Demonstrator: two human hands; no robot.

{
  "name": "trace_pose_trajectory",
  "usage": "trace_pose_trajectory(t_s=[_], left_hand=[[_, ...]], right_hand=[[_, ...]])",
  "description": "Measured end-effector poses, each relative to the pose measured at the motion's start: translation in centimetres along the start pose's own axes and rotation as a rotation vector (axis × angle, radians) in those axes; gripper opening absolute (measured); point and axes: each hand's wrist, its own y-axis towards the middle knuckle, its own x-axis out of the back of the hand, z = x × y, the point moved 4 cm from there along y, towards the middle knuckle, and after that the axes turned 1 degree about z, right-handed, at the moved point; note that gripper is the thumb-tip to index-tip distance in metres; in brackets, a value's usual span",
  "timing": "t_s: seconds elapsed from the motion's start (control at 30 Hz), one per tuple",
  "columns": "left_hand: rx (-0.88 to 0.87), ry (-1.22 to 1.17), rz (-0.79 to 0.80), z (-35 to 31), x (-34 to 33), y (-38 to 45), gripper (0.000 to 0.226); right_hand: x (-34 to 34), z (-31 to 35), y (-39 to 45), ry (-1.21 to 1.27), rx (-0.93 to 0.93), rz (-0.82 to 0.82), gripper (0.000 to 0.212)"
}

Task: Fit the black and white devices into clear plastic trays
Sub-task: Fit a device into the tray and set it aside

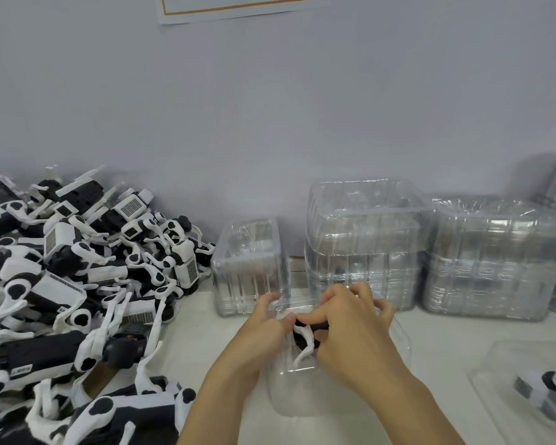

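Observation:
A black and white device (305,337) sits in a clear plastic tray (299,399) on the white table in front of me. My left hand (267,326) grips the tray's left side, its fingers curled over the far rim. My right hand (355,322) covers the device from the right, fingers curled down on it; only the device's white leg and a bit of black body show between my hands.
A big heap of black and white devices (71,284) fills the left of the table. Stacks of empty clear trays (363,245) (495,258) (249,268) stand along the wall. A filled tray (527,390) lies at the lower right.

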Motion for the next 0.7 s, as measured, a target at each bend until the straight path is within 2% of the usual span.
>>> trace_pose_trajectory(t_s=[0.1, 0.23, 0.37, 0.43, 0.5, 0.6, 0.7], left_hand=[[-0.024, -0.01, -0.027, -0.1, 0.1, -0.1, 0.053], [-0.003, 0.019, -0.106, -0.2, 0.2, -0.1, 0.044], [0.015, 0.07, -0.143, -0.4, 0.1, -0.2, 0.042], [0.018, 0.084, -0.142, -0.5, 0.0, -0.3, 0.043], [0.02, 0.096, -0.144, -0.6, -0.1, -0.4, 0.043], [0.027, 0.096, -0.149, -0.7, -0.2, -0.4, 0.043], [0.028, 0.095, -0.154, -0.7, -0.2, -0.5, 0.041]], right_hand=[[0.0, -0.1, 0.0, 0.006, -0.012, -0.003, 0.029], [0.5, -0.5, 0.4, 0.0, 0.004, 0.02, 0.031], [3.5, -4.2, 0.8, 0.161, -0.143, -0.034, 0.026], [5.1, -6.3, 0.6, 0.268, -0.187, -0.027, 0.017], [5.8, -7.5, 0.3, 0.282, -0.215, 0.06, 0.005], [5.2, -7.4, 0.2, 0.189, -0.209, 0.192, 0.024], [5.0, -7.0, 0.5, 0.168, -0.225, 0.155, 0.024]])
